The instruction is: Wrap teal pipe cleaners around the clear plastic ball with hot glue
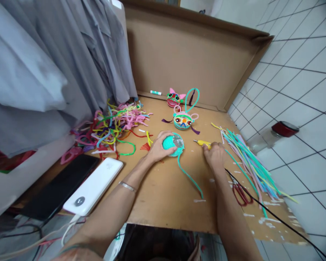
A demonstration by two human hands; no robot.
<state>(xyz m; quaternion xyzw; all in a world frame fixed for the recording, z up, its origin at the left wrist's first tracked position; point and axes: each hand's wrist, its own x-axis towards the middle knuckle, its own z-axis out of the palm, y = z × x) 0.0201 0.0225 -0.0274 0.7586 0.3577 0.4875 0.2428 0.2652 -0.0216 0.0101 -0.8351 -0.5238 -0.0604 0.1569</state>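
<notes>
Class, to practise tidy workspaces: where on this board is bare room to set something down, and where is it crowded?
Free: the near edge of the board between the two forearms, left of the teal strand; also the patch beyond the right hand, beside the toy faces. Crowded: tangled pile left, straight stems and scissors right.

**Bare Forearms, One Silver Bangle**

On my feed, two bare forearms come in from six o'clock, uncovered along all I can see. A slim silver metal bangle (127, 186) rings the left wrist, at seven o'clock from the left hand (159, 148). The right hand (214, 156) and its wrist are bare.
</notes>
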